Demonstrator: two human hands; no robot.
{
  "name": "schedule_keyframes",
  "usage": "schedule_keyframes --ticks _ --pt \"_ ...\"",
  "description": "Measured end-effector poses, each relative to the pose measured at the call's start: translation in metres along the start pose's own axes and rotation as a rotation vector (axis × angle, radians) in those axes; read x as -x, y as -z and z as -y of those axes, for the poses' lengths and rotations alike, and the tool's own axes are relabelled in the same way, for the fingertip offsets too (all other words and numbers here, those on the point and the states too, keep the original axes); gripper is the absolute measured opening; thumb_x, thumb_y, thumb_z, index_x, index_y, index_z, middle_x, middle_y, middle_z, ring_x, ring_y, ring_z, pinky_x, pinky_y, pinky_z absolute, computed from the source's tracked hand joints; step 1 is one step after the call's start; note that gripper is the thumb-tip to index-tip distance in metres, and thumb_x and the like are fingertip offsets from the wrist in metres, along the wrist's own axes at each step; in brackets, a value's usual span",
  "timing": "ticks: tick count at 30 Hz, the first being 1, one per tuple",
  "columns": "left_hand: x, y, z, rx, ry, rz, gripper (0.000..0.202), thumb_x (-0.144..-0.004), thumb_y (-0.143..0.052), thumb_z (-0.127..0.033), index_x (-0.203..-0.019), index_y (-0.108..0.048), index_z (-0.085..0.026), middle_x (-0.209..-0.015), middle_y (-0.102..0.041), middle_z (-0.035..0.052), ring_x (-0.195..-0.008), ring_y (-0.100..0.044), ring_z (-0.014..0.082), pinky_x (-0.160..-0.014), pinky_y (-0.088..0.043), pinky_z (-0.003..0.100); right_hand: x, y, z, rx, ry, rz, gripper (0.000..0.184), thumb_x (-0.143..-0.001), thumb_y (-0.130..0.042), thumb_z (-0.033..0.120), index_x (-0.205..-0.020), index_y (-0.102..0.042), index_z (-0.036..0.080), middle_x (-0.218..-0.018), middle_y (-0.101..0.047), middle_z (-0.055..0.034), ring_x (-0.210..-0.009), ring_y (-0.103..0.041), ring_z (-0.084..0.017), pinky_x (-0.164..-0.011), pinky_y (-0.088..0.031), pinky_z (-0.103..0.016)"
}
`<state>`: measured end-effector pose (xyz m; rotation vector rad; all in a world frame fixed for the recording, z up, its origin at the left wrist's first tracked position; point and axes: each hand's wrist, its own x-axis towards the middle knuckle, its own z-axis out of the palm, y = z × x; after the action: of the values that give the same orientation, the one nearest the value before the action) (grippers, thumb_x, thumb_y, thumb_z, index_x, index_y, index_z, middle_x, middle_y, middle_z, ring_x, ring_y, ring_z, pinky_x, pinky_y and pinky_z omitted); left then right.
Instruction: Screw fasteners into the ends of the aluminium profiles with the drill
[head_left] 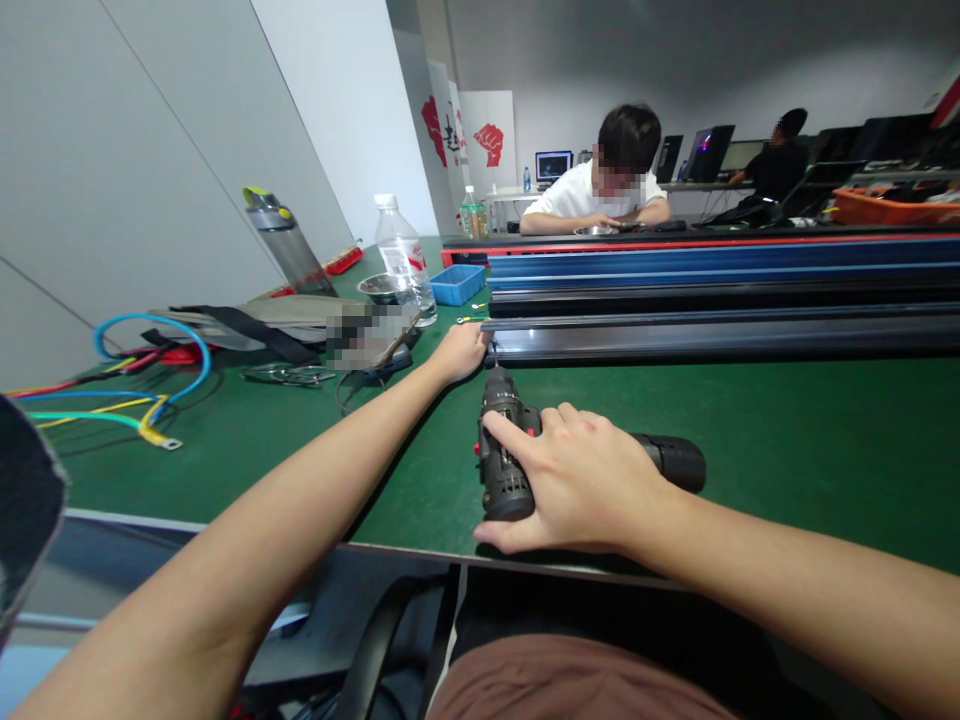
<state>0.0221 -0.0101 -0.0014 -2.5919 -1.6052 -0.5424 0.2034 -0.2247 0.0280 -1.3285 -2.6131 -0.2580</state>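
Observation:
A black cordless drill (504, 455) lies on its side just above the green table, its chuck pointing away from me. My right hand (592, 475) is closed round its grip from above, with the thumb and forefinger along the body. The bit meets the near left end of a long, dark metal profile (675, 338), though contact is hard to make out. At that same end, my left hand (463, 350) grips the profile's tip; its fingertips are partly hidden. Behind it runs a blue metal profile (712, 268).
Left of my hands are a phone (375, 338), a water bottle (405, 255), a blue tray (457, 285), a grey tumbler (289, 240) and coloured cables (150, 390) with lugs. A person (592, 195) sits across the green table (787, 440); another sits farther back.

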Motion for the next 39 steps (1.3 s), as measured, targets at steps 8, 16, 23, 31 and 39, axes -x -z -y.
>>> schedule_keyframes --ticks 8,16,23,31,39 --pt "-0.0006 -0.0010 -0.0001 -0.031 0.037 0.026 0.046 -0.099 -0.026 -0.032 -0.089 -0.067 -0.013 -0.096 -0.073 0.0148 -0.089 -0.067 0.0233 -0.073 -0.044 0.026 -0.0005 -0.0039 -0.0006 0.003 0.013 -0.044 0.089 -0.072 -0.040 0.088 -0.135 -0.049 0.025 -0.082 -0.063 -0.0113 -0.077 -0.060 -0.030 -0.068 -0.046 -0.037" --pt "-0.0006 0.0001 0.0000 -0.056 0.014 0.028 0.043 -0.098 -0.028 -0.028 -0.090 -0.066 -0.012 -0.097 -0.072 0.0151 -0.087 -0.067 0.0232 -0.075 -0.046 0.027 -0.0006 -0.0040 -0.0003 -0.006 0.012 -0.040 0.086 -0.072 -0.040 0.088 -0.132 -0.050 0.026 -0.081 -0.062 -0.0107 -0.077 -0.060 -0.029 -0.068 -0.045 -0.037" --pt "-0.0008 0.0004 -0.0007 -0.061 0.026 0.028 0.044 -0.098 -0.027 -0.028 -0.088 -0.066 -0.013 -0.095 -0.072 0.0143 -0.087 -0.067 0.0231 -0.075 -0.046 0.028 0.0001 -0.0046 -0.0009 -0.005 0.011 -0.062 0.089 -0.071 -0.042 0.088 -0.133 -0.050 0.025 -0.080 -0.063 -0.0105 -0.076 -0.060 -0.030 -0.067 -0.046 -0.037" --pt "-0.0003 0.0002 -0.0007 -0.040 0.027 0.025 0.040 -0.097 -0.030 -0.027 -0.088 -0.066 -0.014 -0.095 -0.072 0.0142 -0.087 -0.067 0.0235 -0.075 -0.046 0.028 0.0000 -0.0039 -0.0011 -0.006 0.012 -0.052 0.088 -0.072 -0.042 0.087 -0.134 -0.049 0.025 -0.081 -0.064 -0.0112 -0.077 -0.061 -0.030 -0.067 -0.046 -0.037" --pt "-0.0005 0.0011 -0.0015 -0.046 0.032 0.027 0.043 -0.098 -0.028 -0.028 -0.085 -0.067 -0.013 -0.091 -0.072 0.0143 -0.084 -0.067 0.0233 -0.072 -0.045 0.028 0.0000 -0.0046 -0.0008 -0.013 0.005 -0.061 0.088 -0.072 -0.042 0.087 -0.135 -0.049 0.026 -0.081 -0.064 -0.0108 -0.077 -0.061 -0.030 -0.068 -0.046 -0.037"
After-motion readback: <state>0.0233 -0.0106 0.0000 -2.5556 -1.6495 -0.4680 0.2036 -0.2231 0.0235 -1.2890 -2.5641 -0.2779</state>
